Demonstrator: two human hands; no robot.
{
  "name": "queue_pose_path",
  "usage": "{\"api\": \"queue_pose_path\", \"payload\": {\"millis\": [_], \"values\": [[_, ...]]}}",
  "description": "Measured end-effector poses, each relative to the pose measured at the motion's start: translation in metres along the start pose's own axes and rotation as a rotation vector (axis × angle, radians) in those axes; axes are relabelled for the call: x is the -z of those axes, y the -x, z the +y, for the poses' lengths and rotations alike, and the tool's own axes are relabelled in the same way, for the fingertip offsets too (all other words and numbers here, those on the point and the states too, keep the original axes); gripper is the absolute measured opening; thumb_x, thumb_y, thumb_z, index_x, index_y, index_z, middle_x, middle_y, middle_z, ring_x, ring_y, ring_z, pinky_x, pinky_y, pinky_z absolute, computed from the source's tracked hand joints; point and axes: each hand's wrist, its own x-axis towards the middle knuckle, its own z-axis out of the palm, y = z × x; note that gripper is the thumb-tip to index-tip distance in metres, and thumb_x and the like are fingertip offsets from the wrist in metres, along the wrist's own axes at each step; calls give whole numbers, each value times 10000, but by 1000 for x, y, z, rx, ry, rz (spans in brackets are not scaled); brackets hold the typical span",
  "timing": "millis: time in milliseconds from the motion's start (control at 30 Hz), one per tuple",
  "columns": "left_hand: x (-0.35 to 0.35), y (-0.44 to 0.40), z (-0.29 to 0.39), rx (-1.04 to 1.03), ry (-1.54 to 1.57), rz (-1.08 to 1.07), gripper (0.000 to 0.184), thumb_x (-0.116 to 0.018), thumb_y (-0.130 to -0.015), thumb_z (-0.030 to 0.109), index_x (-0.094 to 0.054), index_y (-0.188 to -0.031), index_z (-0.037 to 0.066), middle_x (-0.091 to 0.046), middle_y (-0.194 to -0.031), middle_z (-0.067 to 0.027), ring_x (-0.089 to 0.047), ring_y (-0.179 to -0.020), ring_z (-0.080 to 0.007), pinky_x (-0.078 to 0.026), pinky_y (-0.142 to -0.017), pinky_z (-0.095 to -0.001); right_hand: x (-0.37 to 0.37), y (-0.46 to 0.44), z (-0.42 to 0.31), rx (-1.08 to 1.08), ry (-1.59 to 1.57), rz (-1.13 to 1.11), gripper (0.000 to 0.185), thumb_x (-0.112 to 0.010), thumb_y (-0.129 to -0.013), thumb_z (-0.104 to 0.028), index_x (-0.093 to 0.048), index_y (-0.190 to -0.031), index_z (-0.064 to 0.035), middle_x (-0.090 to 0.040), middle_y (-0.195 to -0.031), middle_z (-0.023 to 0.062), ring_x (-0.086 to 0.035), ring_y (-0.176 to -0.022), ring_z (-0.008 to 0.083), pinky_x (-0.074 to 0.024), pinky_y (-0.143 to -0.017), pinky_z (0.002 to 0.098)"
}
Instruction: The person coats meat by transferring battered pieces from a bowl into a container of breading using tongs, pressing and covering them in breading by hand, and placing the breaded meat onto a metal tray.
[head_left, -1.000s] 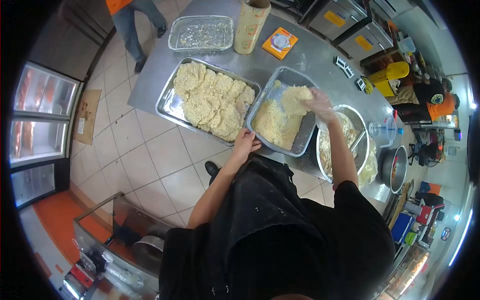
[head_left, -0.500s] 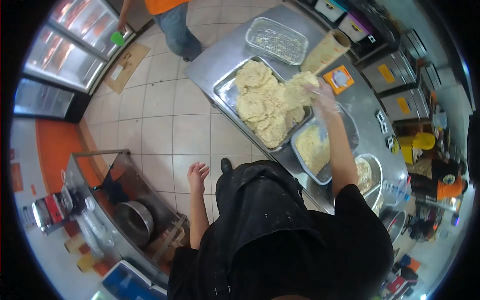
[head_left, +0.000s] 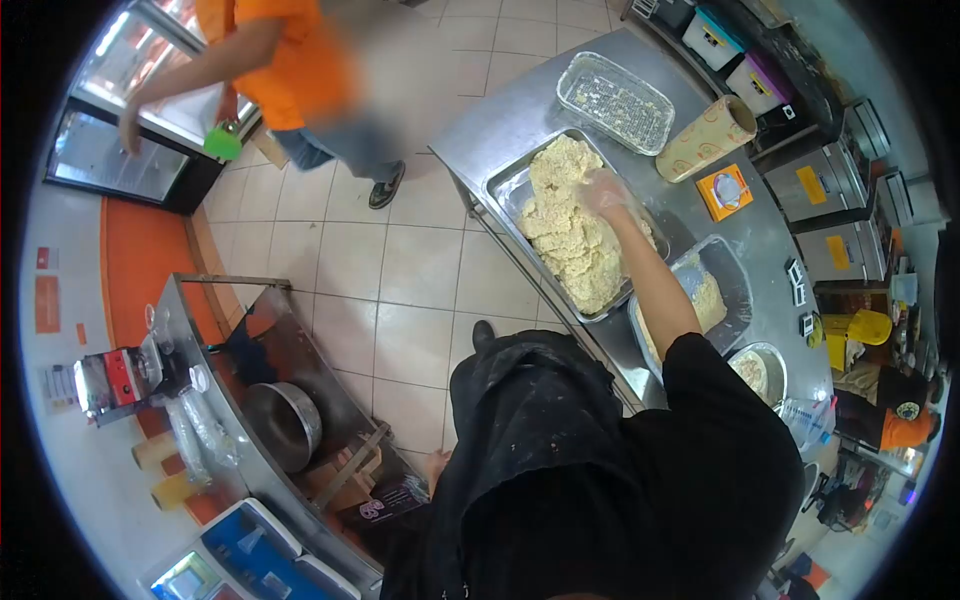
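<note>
A metal tray (head_left: 508, 190) on the steel table holds a heap of pale breaded pieces (head_left: 570, 225). My right hand (head_left: 604, 192), in a clear glove, rests on the upper right of the heap; its fingers point down onto the coating, and whether they grip a piece is hard to tell. Under my right forearm stands a grey tub (head_left: 738, 290) with loose crumbs (head_left: 708, 303). Beyond it is a metal bowl (head_left: 778, 372) with pale contents. My left hand (head_left: 436, 468) hangs low beside my apron, mostly hidden, its fingers not clear.
On the table (head_left: 480, 130) are a foil tray (head_left: 615, 103), a wrap roll (head_left: 705, 140) and an orange box (head_left: 724, 192). A person in orange (head_left: 290, 70) stands across the floor, holding something green (head_left: 222, 143). A shelf unit (head_left: 230, 400) with a metal bowl (head_left: 283, 425) is at left.
My right hand has brought the coated piece down onto the heap. My left hand has dropped closer to my body. The view has shifted, and the person in orange has come nearer.
</note>
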Motion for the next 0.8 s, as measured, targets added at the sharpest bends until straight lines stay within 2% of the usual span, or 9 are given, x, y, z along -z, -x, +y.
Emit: {"api": "queue_pose_path", "payload": {"millis": [33, 100, 167, 267, 333, 467, 600, 633, 800], "values": [[0, 1, -5, -223, -490, 10, 414, -522, -865, 363, -611, -1029, -7, -634, -824, -201, -608, -780, -381, -502, -734, -437, 3, 1, -2, 96, 134, -80, 381, -595, -803, -279, -620, -1057, 3, -621, -1019, 220, -623, -903, 342, -509, -771, 372], [5, 8, 21, -276, -474, 36, 396, -548, -841, 380, -633, -923, 2, -628, -771, -205, -594, -787, -395, -489, -749, -441, 24, 1, -19, 280, 404, -244, 347, -562, -807, -242, -630, -1049, -3, -646, -939, 198, -624, -896, 331, -496, -804, 362], [13, -3, 49, -316, -541, -25, 389, -556, -838, 380, -630, -903, 4, -631, -782, -204, -596, -790, -392, -487, -744, -442, 46, 24, -52, 97, 59, -310, 314, -537, -807, -158, -631, -1076, -27, -630, -1056, 199, -605, -982, 319, -471, -861, 347], [39, -8, 131, 70, 503, -59, 353, -537, -874, 339, -573, -1004, 13, -628, -887, -183, -614, -804, -344, -502, -702, -425, 54, 63, -47, -11, -529, 2, 316, -544, -841, -187, -621, -1115, -49, -620, -1102, 191, -590, -1041, 302, -452, -896, 346], [57, 0, 200, 71, 561, -84, 341, -525, -898, 312, -535, -1071, 18, -627, -957, -169, -625, -814, -312, -512, -674, -413, 89, 100, -27, -150, -731, 199, 322, -552, -864, -223, -615, -1137, -64, -611, -1129, 188, -581, -1070, 294, -442, -911, 352], [72, 4, 300, -50, 424, -219, 244, -513, -924, 235, -488, -1076, 47, -599, -1011, -146, -615, -812, -257, -513, -644, -360, 172, 221, 74, -588, -301, 292, 397, -510, -860, -305, -558, -1204, -114, -607, -1134, 169, -556, -1085, 326, -423, -940, 397], [59, -63, 292, -50, 414, -340, 273, -524, -919, 254, -472, -1111, 68, -597, -1026, -132, -580, -838, -245, -498, -678, -386, 217, 423, 155, -1006, 429, 282, 487, -547, -800, -425, -591, -1136, -76, -643, -1012, 171, -599, -976, 342, -460, -857, 428], [61, -68, 296, -53, 374, -360, 281, -526, -917, 256, -469, -1118, 68, -599, -1024, -132, -577, -853, -246, -496, -684, -391, 260, 437, 135, -1269, 275, -41, 482, -560, -778, -458, -629, -1053, -67, -647, -972, 171, -607, -921, 340, -468, -797, 442], [58, -92, 309, -62, 228, -422, 332, -517, -920, 268, -452, -1161, 49, -596, -1050, -153, -584, -860, -264, -494, -717, -414, 235, 549, 134, -1533, 91, -3, 528, -676, -674, -485, -654, -968, -47, -641, -899, 193, -621, -857, 337, -484, -746, 432]]}}
